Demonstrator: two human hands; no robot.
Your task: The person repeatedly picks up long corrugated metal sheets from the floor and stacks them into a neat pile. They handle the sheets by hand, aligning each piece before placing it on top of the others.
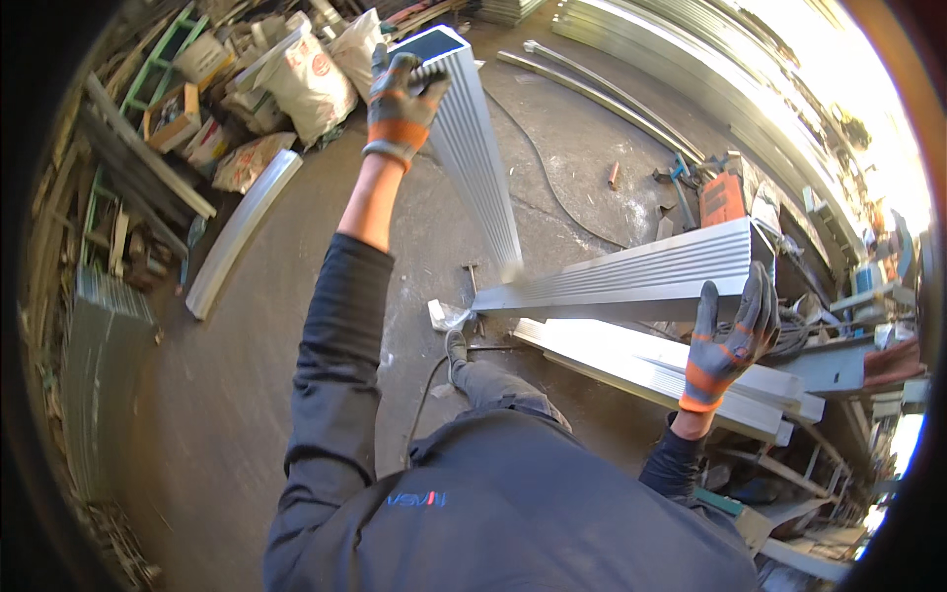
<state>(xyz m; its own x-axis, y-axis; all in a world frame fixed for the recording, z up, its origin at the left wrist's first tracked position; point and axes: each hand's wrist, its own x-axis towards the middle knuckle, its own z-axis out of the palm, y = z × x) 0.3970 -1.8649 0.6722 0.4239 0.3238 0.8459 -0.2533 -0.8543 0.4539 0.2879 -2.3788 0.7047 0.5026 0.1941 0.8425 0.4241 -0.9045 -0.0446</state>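
My left hand (402,104), in a grey and orange work glove, is closed at the upper end of a long ribbed metal box beam (469,138), whose hollow end faces up. My right hand (725,345), gloved alike, grips the near lower edge of a second ribbed metal box beam (631,266) close to its right end, thumb and fingers against its side. The two beams come close together low in the middle; whether they are joined there is hard to tell. Just beside that spot are a hammer (471,271) and a small white block (444,315).
More silver beams (631,360) lie under the right beam. A single metal profile (242,235) rests on the floor at left. Filled sacks (308,84) and boxes stand at the far left. A dark cable (552,187) crosses the floor. An orange case (723,200) stands at right.
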